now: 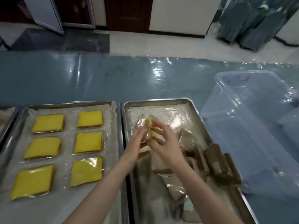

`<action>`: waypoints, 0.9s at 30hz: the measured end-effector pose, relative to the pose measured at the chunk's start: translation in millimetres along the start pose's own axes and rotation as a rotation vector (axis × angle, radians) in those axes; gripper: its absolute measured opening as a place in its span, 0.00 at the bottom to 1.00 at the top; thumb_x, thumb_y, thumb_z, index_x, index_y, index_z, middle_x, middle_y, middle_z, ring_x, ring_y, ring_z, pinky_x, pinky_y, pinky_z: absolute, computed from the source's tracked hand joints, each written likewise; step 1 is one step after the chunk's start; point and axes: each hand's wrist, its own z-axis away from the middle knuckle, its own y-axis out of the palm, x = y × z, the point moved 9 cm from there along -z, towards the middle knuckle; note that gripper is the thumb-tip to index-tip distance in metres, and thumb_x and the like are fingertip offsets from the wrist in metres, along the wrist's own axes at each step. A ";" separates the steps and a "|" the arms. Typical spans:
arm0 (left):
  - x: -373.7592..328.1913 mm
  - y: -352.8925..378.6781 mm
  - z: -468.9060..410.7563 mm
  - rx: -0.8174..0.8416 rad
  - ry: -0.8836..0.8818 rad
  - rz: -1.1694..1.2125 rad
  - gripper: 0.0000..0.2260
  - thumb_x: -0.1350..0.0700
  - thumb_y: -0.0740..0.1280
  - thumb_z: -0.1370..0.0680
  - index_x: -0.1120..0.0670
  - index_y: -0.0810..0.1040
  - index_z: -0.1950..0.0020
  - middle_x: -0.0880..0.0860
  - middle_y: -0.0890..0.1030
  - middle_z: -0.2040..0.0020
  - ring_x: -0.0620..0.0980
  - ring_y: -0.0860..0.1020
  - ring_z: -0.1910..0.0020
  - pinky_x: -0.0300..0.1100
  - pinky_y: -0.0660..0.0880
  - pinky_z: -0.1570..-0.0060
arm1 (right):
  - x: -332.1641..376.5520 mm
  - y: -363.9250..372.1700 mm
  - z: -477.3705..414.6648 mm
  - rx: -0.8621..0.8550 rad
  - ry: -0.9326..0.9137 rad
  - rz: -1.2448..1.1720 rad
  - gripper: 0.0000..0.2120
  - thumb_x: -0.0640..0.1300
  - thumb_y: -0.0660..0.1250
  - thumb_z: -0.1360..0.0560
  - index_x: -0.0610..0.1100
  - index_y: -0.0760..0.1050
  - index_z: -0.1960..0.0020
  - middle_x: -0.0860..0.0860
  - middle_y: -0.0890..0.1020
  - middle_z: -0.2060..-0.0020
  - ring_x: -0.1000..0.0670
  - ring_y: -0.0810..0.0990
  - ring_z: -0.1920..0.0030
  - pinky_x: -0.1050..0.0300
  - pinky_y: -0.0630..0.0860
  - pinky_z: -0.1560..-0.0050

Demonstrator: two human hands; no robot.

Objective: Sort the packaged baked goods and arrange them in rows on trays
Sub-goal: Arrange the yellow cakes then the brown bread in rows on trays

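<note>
Both hands meet over the right metal tray (161, 102). My left hand (137, 141) and my right hand (163, 139) hold one clear-wrapped cake packet (148, 125) between them, upright, its yellow side showing through blur. A heap of brown wrapped packets (187, 162) fills the near half of that tray. On the left tray (72, 105), lined with mesh paper, several yellow wrapped cake squares (88, 142) lie flat in two rows.
A large clear plastic bin (252, 130) stands at the right of the trays on the blue plastic-covered table (97, 78). A third tray's corner (6, 117) shows at the far left. Beyond the table are floor, doors and stacked grey crates.
</note>
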 end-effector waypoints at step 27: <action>66.6 -351.8 291.0 -0.730 0.097 -0.671 0.14 0.62 0.65 0.22 0.55 0.74 0.36 0.51 0.75 0.50 0.48 0.77 0.51 0.40 0.73 0.50 | -46.3 322.2 188.5 0.127 0.445 0.122 0.18 0.33 0.67 0.27 0.45 0.76 0.38 0.50 0.81 0.49 0.49 0.79 0.47 0.49 0.78 0.44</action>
